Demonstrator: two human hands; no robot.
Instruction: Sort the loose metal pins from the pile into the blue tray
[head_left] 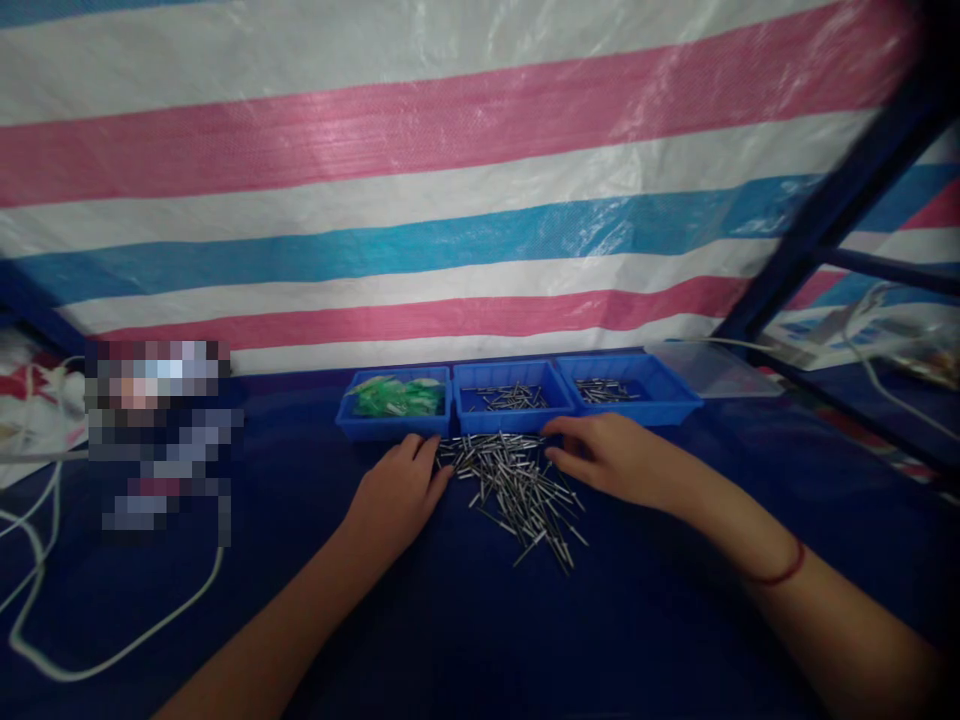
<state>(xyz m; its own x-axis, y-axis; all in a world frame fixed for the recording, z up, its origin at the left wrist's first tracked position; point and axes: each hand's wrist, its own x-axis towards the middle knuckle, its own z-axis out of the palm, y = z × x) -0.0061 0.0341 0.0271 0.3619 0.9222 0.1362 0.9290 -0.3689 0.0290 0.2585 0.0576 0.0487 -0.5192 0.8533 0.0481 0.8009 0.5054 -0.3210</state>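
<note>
A loose pile of thin silvery metal pins that look like blind rivets (pixel 525 490) lies on the dark blue surface. My left hand (pixel 394 490) rests at the pile's left edge, its fingers slightly bent and the thumb apart, touching the outermost pieces. On the opposite side, my right hand (pixel 607 455) has thumb and forefinger parted at the upper right edge of the pile. Neither hand visibly grips a piece. Just behind the pile, a middle blue bin (pixel 514 418) and a right blue bin (pixel 637 410) hold similar pins.
The left blue bin (pixel 394 427) contains green plastic packets (pixel 397 396). A clear plastic sheet (pixel 712 368) lies right of the bins. White cables (pixel 112 655) curl at the left near a blurred-out patch. A striped tarp (pixel 450 150) hangs behind, beside a dark frame post (pixel 832 200).
</note>
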